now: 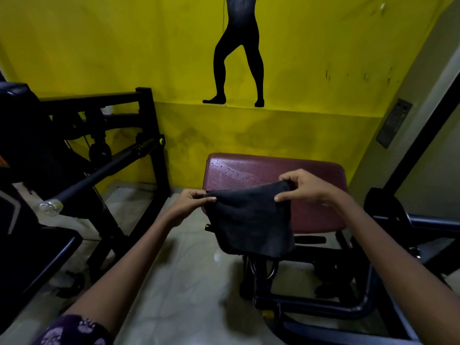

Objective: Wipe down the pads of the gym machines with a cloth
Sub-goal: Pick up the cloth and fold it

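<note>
A dark grey cloth (251,220) hangs spread between my two hands, in front of a maroon padded seat (316,210). My left hand (191,202) pinches the cloth's upper left corner. My right hand (303,186) pinches its upper right corner, a little higher. Water droplets (229,170) glisten on the far left part of the pad. The cloth hides the pad's near left corner.
A black machine frame (149,125) with a long bar (99,173) stands at the left, and a black seat (37,250) lies at the lower left. The pad's black base (306,277) and another machine (403,220) are at the right. Yellow wall behind, pale tiled floor (189,270) below.
</note>
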